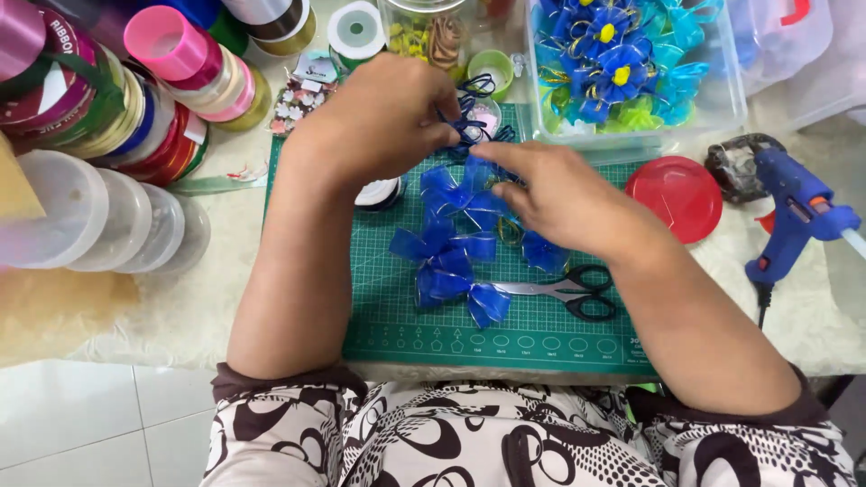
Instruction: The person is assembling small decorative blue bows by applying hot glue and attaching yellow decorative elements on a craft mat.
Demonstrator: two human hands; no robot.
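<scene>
My left hand (383,122) pinches a thin dark blue cord (469,113) above the far part of a green cutting mat (541,334). My right hand (559,194) meets it from the right, fingertips on the same cord and on a sheer blue ribbon bow (451,194). More blue ribbon bows (451,271) lie on the mat just below the hands. Black-handled scissors (568,290) rest on the mat under my right wrist.
Stacked ribbon spools (117,99) and clear round lids (99,216) fill the left. A clear box of blue and green ribbon flowers (622,63) stands at the back right. A red lid (675,197) and a blue glue gun (794,216) lie to the right.
</scene>
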